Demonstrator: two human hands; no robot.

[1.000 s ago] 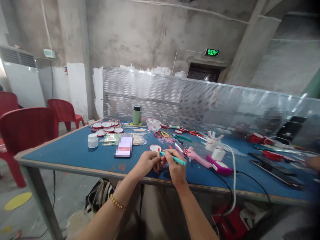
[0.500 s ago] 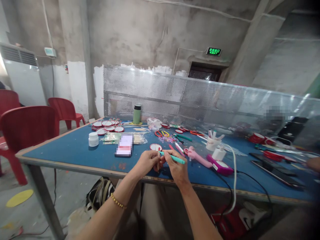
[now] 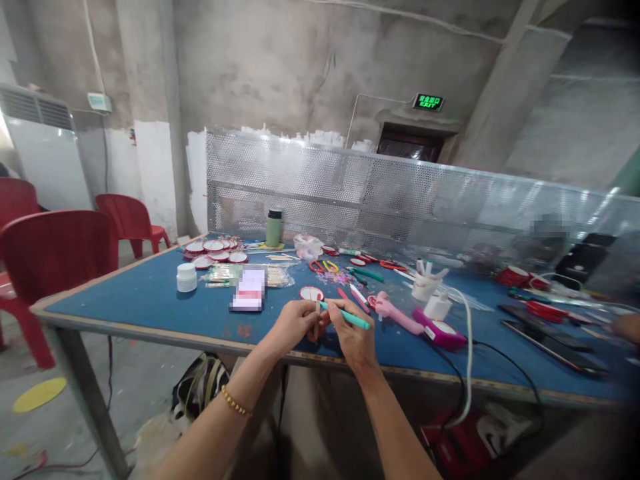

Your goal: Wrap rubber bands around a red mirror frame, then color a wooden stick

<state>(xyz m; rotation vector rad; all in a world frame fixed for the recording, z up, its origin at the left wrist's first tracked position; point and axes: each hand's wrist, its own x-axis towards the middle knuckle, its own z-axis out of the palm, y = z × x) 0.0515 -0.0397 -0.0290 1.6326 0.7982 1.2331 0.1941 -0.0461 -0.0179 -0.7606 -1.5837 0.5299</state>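
My left hand (image 3: pixel 294 325) is closed in a pinch on a thin wooden stick (image 3: pixel 317 321) held upright over the front edge of the blue table (image 3: pixel 150 300). My right hand (image 3: pixel 354 335) grips a teal pen (image 3: pixel 347 316) whose tip touches the top of the stick. Both hands meet just above the table edge. A red-rimmed round disc (image 3: pixel 311 293) lies just beyond them. A gold bead bracelet (image 3: pixel 235 404) is on my left wrist.
A pink glue gun (image 3: pixel 396 315), a magenta device (image 3: pixel 441 332) with white cable, a cup of tools (image 3: pixel 425 283), scissors (image 3: pixel 323 267), a white jar (image 3: pixel 187 277), stacked round discs (image 3: pixel 213 253), a green flask (image 3: pixel 273 229) and phones (image 3: pixel 553 340) are on the table. Red chairs (image 3: pixel 55 253) stand left. A perforated metal screen (image 3: pixel 380 193) backs the table. Another person's hand (image 3: pixel 627 327) shows at far right.
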